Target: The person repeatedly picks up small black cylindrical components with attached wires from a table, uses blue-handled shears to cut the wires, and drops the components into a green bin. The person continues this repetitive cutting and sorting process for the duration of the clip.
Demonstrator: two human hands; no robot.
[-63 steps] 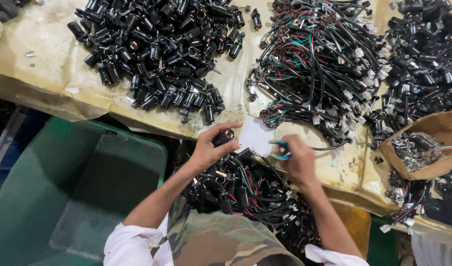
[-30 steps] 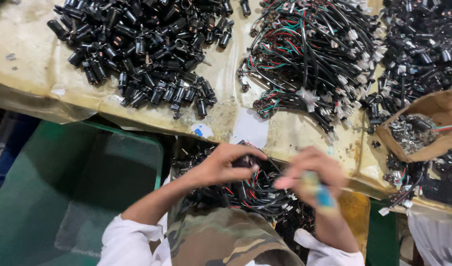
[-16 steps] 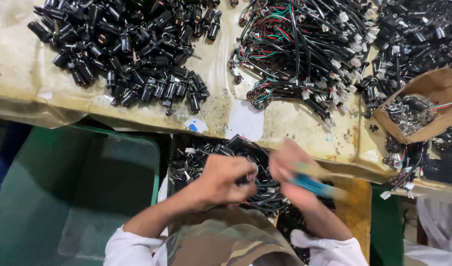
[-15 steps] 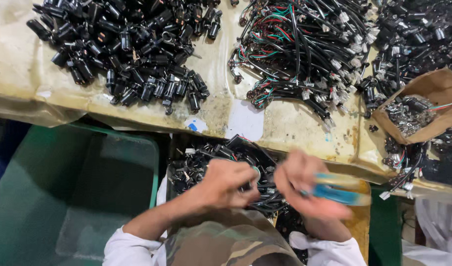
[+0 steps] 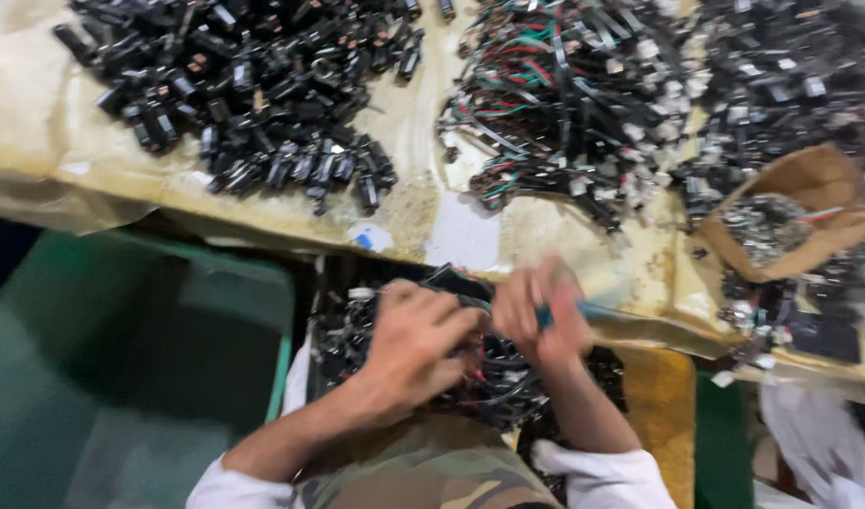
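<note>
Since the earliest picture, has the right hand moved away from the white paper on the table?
Yes. The right hand came down from beside the white paper, toward the person.

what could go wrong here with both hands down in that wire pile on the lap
1. The left hand is buried in the tangled wire bundle; pulling one piece may drag others off the lap.
2. The right hand holds a blue-handled tool close to the left fingers, so a slip might nick them.
3. The heap of black connectors lies near the table edge and could spill into the green bin.
</note>
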